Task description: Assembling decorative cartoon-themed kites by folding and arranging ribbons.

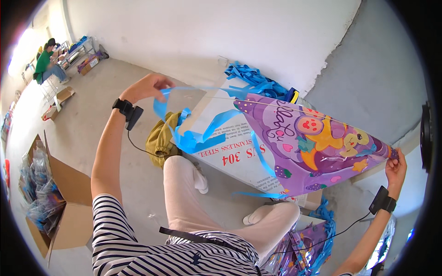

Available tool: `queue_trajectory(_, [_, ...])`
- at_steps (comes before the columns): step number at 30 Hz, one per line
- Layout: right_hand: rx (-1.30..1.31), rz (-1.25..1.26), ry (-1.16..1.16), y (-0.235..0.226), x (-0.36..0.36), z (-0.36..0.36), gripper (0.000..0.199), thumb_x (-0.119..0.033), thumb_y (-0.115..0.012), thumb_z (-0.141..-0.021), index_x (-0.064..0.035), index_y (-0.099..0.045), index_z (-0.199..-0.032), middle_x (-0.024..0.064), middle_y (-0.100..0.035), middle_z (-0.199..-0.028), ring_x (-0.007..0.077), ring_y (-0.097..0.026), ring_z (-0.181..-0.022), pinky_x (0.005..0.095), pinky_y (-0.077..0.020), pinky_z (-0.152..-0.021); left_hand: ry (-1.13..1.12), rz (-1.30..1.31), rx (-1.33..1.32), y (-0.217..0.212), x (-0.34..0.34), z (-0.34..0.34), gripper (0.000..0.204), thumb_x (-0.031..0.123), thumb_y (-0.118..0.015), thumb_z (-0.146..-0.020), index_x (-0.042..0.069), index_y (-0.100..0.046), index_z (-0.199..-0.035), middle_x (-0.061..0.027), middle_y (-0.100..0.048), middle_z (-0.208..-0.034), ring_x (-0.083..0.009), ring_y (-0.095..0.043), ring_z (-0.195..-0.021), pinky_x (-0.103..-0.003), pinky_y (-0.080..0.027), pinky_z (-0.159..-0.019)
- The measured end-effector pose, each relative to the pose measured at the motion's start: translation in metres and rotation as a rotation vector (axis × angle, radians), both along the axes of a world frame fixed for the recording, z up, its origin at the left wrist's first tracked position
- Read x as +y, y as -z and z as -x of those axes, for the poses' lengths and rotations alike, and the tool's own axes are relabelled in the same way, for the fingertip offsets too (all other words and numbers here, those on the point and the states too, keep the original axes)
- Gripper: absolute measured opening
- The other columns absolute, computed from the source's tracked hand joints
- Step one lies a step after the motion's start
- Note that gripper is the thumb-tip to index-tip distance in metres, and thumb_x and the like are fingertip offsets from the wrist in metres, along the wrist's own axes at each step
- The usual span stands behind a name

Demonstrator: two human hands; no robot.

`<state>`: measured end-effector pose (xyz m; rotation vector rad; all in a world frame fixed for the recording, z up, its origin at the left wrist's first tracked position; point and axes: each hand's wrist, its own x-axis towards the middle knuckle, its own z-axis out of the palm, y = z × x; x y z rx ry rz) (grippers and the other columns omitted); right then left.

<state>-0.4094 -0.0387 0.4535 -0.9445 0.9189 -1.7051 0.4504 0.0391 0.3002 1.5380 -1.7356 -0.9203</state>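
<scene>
A purple kite (294, 147) with a bright cartoon print stretches tilted across the front of me, over a white box (235, 161). At the far right, my right hand (396, 169) is closed on the kite's narrow tip. Out to the left, my left hand (154, 87) pinches a light blue ribbon (161, 108), pulled out from the kite's far corner. More of the ribbon hangs in loops above the box. A thin rod runs along the kite's upper edge.
A heap of blue ribbons (258, 80) lies at the box's far end. By my left knee sits an olive cloth bag (161, 140). An open carton (69, 202) holds plastic-wrapped packs. More kites (304, 246) lie lower right. A person in green (44, 64) sits far left.
</scene>
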Motion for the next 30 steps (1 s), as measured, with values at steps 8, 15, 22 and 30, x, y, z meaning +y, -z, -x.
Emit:
queue_trajectory(8, [0.044, -0.022, 0.008, -0.022, 0.005, -0.023, 0.005, -0.007, -0.067, -0.094, -0.0038, -0.063, -0.094, 0.0003, -0.060, -0.073, 0.0065, -0.047, -0.052, 0.0211, -0.0325, -0.043, -0.111, 0.402, -0.042, -0.024, 0.021, 0.077, 0.037, 0.006, -0.075, -0.078, 0.001, -0.069, -0.114, -0.0095, -0.071, -0.113, -0.0190, -0.066, -0.102, -0.034, -0.052, -0.090])
queue_trajectory(15, [0.015, -0.017, -0.003, -0.017, 0.012, -0.063, 0.006, -0.006, -0.069, -0.092, -0.0030, -0.065, -0.094, 0.0023, -0.063, -0.076, 0.0071, -0.049, -0.051, 0.0213, -0.0340, -0.044, 0.154, 0.784, 0.068, -0.033, -0.001, 0.231, 0.032, 0.014, -0.079, -0.080, 0.000, -0.069, -0.108, -0.0166, -0.070, -0.106, -0.0320, -0.066, -0.093, -0.038, -0.054, -0.076])
queue_trajectory(22, [-0.018, -0.006, 0.009, -0.009, 0.029, -0.106, 0.008, -0.007, -0.072, -0.089, -0.0022, -0.066, -0.091, 0.0028, -0.065, -0.078, 0.0085, -0.050, -0.054, 0.0250, -0.0376, -0.049, 0.166, 0.857, -0.168, -0.032, -0.014, 0.281, 0.026, 0.010, -0.077, -0.080, 0.000, -0.068, -0.103, -0.0156, -0.071, -0.101, -0.0323, -0.066, -0.092, -0.039, -0.054, -0.080])
queue_trajectory(30, [-0.002, 0.030, -0.037, 0.003, 0.028, -0.116, 0.010, -0.009, -0.071, -0.090, 0.0003, -0.067, -0.092, 0.0034, -0.063, -0.074, 0.0095, -0.050, -0.053, 0.0248, -0.0375, -0.049, 0.108, 0.883, -0.119, -0.023, -0.016, 0.287, 0.017, 0.012, -0.077, -0.080, 0.003, -0.068, -0.092, -0.0119, -0.070, -0.086, -0.0302, -0.063, -0.074, -0.039, -0.050, -0.070])
